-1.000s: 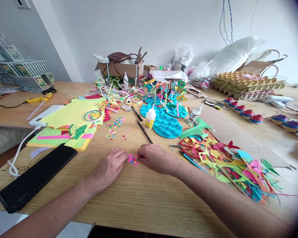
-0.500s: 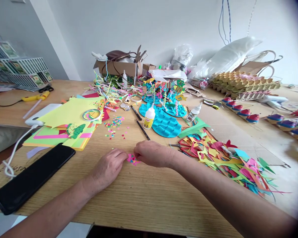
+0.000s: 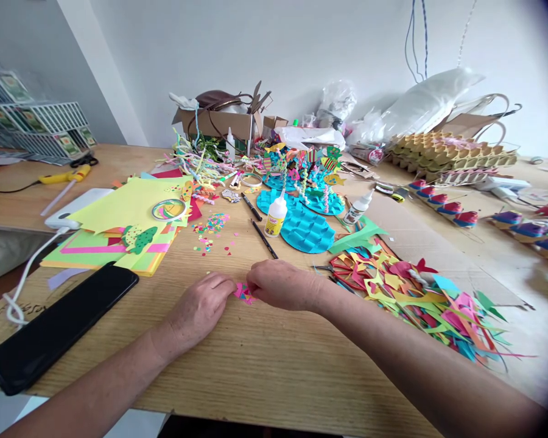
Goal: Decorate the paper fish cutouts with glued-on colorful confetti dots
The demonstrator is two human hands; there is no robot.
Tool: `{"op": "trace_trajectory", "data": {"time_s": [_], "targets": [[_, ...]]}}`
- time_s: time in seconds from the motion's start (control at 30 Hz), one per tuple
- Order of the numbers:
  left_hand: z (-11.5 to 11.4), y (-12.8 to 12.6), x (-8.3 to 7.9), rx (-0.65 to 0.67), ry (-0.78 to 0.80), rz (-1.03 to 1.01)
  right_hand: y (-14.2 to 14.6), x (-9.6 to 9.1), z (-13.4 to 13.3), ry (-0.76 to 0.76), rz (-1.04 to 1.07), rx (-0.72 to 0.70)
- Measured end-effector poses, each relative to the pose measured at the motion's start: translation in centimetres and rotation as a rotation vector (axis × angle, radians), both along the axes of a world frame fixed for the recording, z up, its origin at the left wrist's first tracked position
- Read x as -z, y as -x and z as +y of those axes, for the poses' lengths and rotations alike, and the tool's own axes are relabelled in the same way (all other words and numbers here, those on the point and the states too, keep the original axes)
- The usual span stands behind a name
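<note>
My left hand (image 3: 201,307) and my right hand (image 3: 281,284) rest on the wooden table (image 3: 265,371) with their fingertips almost meeting. Between them lies a small piece of pink, patterned paper (image 3: 243,294). Both hands have their fingers curled in a pinch at its edges, the left hand on its left side, the right hand on its right side. Most of the piece is hidden under the fingers.
A black phone (image 3: 59,325) lies at the near left, a stack of coloured paper (image 3: 119,228) with a tape ring (image 3: 168,210) behind it. Glue bottles (image 3: 275,216), pens (image 3: 265,239), turquoise paper craft (image 3: 305,225) and a heap of paper scraps (image 3: 420,298) fill the middle and right.
The hands have hardly moved and stay pinched on the pink piece. The view has shifted slightly, so the phone sits a little lower left.
</note>
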State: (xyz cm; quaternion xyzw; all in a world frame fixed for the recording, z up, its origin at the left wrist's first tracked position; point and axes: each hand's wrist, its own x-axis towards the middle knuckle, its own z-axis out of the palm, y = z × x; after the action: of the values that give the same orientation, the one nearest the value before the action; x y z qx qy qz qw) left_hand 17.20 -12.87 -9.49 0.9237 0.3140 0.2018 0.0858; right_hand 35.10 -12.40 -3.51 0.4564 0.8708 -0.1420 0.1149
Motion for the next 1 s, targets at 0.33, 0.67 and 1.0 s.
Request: {"op": "trace_trajectory", "data": {"time_s": [0.33,0.67,1.0], "targets": [[-0.2,0.0,-0.1,0.002,-0.006,-0.016,-1.6,-0.2,-0.5,-0.114,0.106,0.01],[-0.1,0.0,-0.2,0.026,-0.01,0.016,-4.2,2.5,-3.2,-0.449,0.216,-0.08],[-0.1,0.1,-0.2,0.019,0.013,0.022,-3.3,2.1,-1.4,0.077,0.433,0.477]]}}
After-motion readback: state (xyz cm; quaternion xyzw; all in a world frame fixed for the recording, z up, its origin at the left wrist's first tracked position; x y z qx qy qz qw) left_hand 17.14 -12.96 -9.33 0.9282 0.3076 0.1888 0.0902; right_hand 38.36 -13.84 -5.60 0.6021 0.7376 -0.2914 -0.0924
